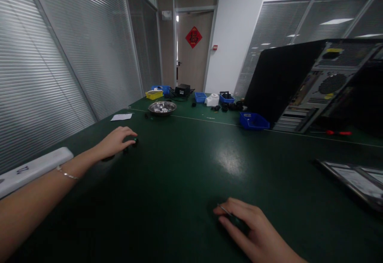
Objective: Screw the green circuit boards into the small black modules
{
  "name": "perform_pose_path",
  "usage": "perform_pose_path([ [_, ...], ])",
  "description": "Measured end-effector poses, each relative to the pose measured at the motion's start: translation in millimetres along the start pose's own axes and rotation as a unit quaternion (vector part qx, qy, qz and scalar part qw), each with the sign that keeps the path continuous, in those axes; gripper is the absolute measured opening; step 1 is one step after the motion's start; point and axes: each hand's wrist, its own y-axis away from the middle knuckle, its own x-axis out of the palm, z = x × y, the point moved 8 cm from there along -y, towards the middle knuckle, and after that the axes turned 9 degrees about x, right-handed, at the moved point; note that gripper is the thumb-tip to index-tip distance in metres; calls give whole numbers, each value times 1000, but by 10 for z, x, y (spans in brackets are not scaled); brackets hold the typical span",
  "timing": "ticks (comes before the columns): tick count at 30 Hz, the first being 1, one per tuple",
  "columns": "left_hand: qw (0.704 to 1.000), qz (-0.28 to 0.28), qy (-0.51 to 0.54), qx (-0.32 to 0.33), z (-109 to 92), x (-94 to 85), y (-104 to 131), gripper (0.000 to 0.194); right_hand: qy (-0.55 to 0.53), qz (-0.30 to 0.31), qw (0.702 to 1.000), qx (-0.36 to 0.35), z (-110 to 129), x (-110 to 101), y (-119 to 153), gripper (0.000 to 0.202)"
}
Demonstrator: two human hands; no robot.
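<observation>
Right hand [253,224] curled around a thin-tipped, mostly hidden tool [238,222].
Left hand [115,141] arched above the tabletop [179,175], a small dark piece [136,141] at its fingertips; too blurred to tell if pinched.

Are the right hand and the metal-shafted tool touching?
Touching: the head view shows the right hand curled around the metal-shafted tool, holding it between thumb and fingers.

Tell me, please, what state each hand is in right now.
Left hand: thumb and fingers at a small dark piece; whether gripped cannot be told.
Right hand: closed, holding a tool with a thin shaft.
</observation>
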Motion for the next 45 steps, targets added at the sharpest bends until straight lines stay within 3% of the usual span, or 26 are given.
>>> perform_pose_path([
  [6, 999, 44, 24, 18, 48, 40, -151, 37, -8, -2, 1000, -13, 3, -2, -9, 19],
  [11, 997, 64, 34, -1, 90, 39, -159, 41, -6, -23, 1000, -17, 40, -36, 29, 20],
  [18, 995, 88, 43, -29, 76, 0, -161, 40, -13, -6, 1000, -10, 33, -25, -10, 16],
  [35, 995, 73, 62, -14, 48, -55, -121, 42, -7, -24, 999, -29, 58, -47, 7, 18],
  [45, 991, 79, 104, 13, 168, -32, -145, 41, -2, -25, 999, -26, 60, -54, 8, 19],
])
